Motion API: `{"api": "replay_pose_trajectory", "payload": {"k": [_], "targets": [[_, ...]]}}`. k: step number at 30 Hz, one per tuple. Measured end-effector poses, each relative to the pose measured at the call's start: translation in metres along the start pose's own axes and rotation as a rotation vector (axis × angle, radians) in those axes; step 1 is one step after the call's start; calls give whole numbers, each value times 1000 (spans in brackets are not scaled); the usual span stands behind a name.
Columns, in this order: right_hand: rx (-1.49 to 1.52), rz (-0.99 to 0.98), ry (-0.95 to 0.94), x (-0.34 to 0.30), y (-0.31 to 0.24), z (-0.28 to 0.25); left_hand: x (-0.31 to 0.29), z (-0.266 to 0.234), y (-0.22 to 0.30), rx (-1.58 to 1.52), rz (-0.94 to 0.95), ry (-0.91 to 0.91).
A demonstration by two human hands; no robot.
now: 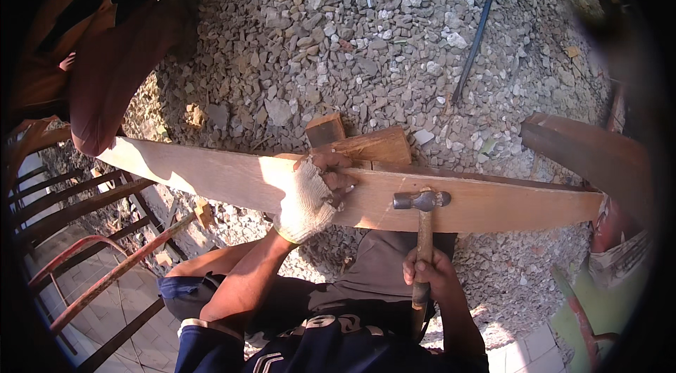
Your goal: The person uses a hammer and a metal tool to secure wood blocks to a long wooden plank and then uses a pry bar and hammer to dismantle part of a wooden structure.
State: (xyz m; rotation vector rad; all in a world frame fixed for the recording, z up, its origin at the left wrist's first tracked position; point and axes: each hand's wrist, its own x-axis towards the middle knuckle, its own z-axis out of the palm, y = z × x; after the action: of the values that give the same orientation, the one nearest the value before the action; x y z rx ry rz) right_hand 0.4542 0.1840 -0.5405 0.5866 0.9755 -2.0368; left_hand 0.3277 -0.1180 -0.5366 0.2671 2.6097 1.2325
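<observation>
A long, light-brown wooden plank [486, 204] lies crosswise in front of me, above my lap. My left hand [310, 193], in a white knit glove with bare fingertips, is closed at the plank's upper edge near its middle. Whether a small thing is also between those fingers cannot be made out. In my right hand [431, 271] is a ball-peen hammer [424, 229], gripped by its wooden handle. The hammer's dark metal head is over the plank's face, right of my left hand. Behind the plank, a short wood piece [380, 146] and a wood block [325, 129] are partly hidden.
Grey gravel [394, 42] covers the ground ahead. A dark crowbar [480, 35] lies on it at the far right. Another board [591, 151] is near the plank's right end. Red metal bars [120, 274] and dark slats stand at left; a reddish-brown cloth-like shape [116, 84] hangs above them.
</observation>
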Motion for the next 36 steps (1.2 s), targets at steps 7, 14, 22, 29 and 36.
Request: {"api": "replay_pose_trajectory", "payload": {"k": [7,14,22,29,36], "targets": [[-651,-225,133,-18,-21,42,3,9,-6,10,141,149],[-1143,-922,122,-40,-64,101,7,33,-46,-1,152,214],[-1533,-785,237,19,-46,79,4,26,-32,221,215,261],[-1234,-1090,204,-20,-57,98,-2,17,-9,125,160,251],[-1555,-713,380,20,-29,53,2,24,-29,233,216,256]]}}
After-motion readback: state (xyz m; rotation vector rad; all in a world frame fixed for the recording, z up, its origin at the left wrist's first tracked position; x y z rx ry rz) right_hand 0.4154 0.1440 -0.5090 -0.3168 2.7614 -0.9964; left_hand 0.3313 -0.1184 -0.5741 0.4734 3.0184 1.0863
